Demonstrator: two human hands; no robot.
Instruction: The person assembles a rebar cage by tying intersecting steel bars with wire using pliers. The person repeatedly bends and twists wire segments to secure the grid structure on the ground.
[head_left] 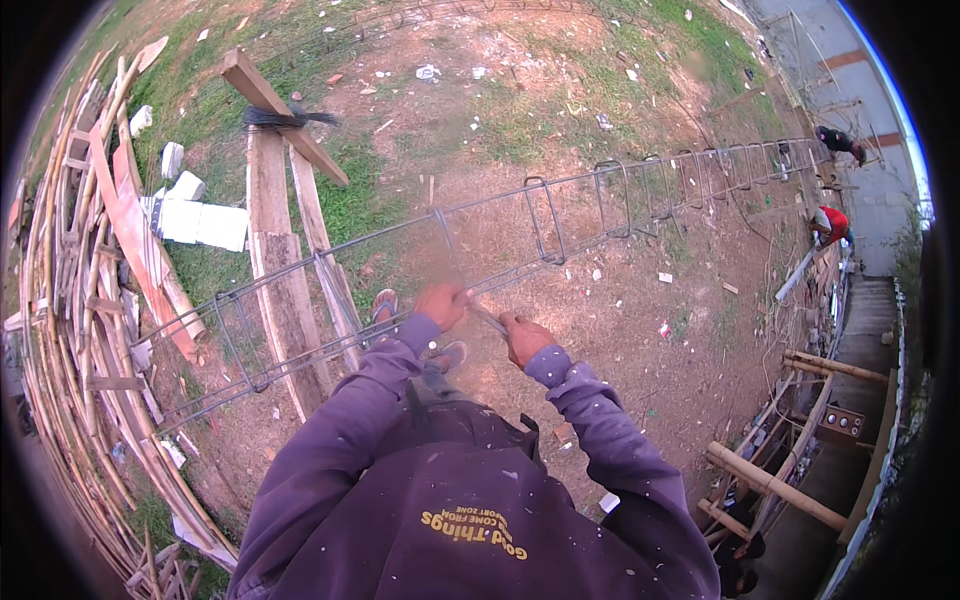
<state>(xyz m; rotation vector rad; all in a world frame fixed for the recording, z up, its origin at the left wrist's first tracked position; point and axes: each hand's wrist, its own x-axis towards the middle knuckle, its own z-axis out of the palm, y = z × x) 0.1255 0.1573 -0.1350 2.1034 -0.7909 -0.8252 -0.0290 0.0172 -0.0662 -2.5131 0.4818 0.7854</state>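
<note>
A long cage of steel bars with several square stirrup loops (pixel 545 225) runs from lower left to upper right above the bare ground. My left hand (pixel 441 303) grips the near bar of the cage. My right hand (pixel 522 338) is closed on a thin metal tool or wire end (pixel 488 319) at the same bar, right beside the left hand. A blurred, moving stirrup (pixel 447 240) stands just above both hands. Purple sleeves cover both forearms.
Wooden planks forming a trestle (pixel 285 260) support the cage at left, with a wire bundle (pixel 285 117) on top. Bamboo poles and timber (pixel 70 330) pile along the left edge. White blocks (pixel 200 220) lie on grass. Two people (pixel 830 222) work at far right near timber frames (pixel 775 485).
</note>
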